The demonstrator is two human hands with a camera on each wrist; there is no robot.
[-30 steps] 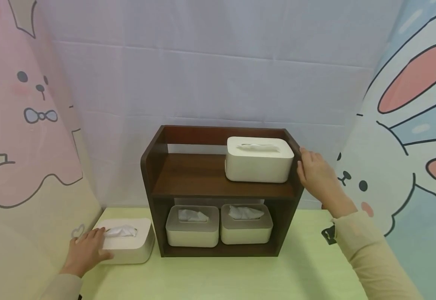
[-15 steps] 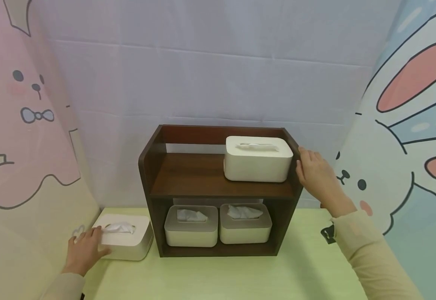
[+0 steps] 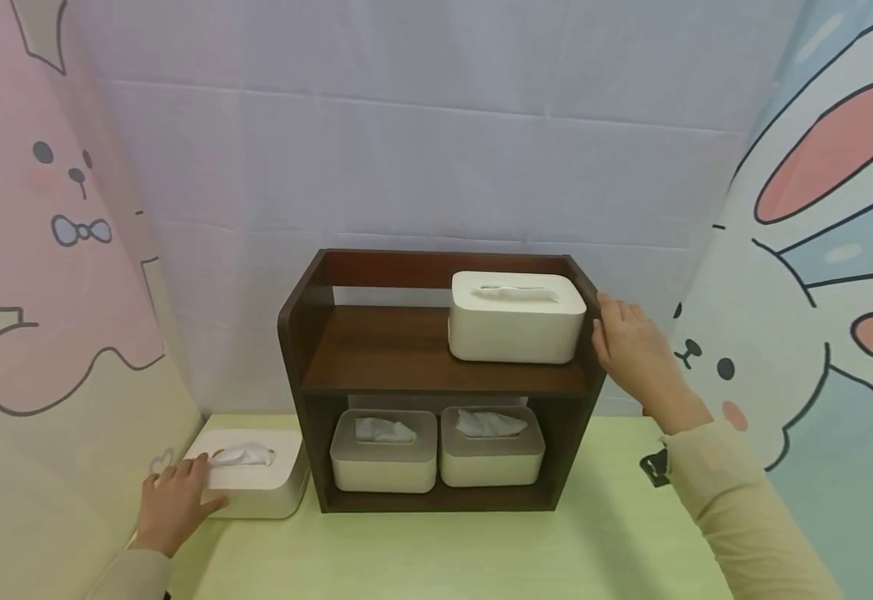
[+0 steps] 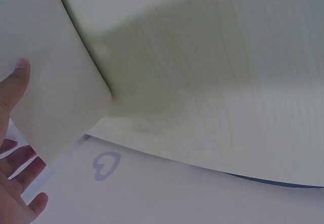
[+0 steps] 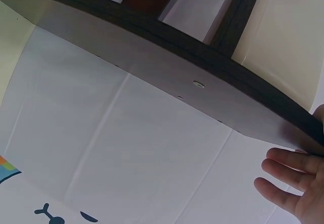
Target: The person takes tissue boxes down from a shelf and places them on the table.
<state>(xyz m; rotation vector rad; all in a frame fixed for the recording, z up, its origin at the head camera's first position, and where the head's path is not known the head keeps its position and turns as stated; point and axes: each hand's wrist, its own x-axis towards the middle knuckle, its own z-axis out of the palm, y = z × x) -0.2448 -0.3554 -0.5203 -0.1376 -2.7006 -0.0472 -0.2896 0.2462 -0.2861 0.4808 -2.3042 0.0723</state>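
Note:
At the table's left side my left hand [image 3: 172, 505] holds the left end of a white tissue box [image 3: 275, 475], thumb along its front wall. In the left wrist view that thumb [image 4: 17, 82] lies flat on the box's side and the other fingers are round its end. My right hand [image 3: 634, 346] holds the upper right side panel of a dark brown two-tier shelf [image 3: 376, 350], thumb at the front edge. From the right wrist, its fingers [image 5: 283, 196] spread along the panel's outer face. Another white tissue box [image 3: 515, 329] sits at the right of the upper tier.
Two tissue boxes, a left one [image 3: 384, 467] and a right one [image 3: 491, 462], stand side by side in the lower tier. A pale green table [image 3: 436, 554] carries the shelf. Printed rabbit curtains hang left and right, with a plain pale curtain [image 3: 406, 167] behind.
The left tissue box has slid slightly back from me, with my left hand on it. My right hand stays at the shelf's side panel.

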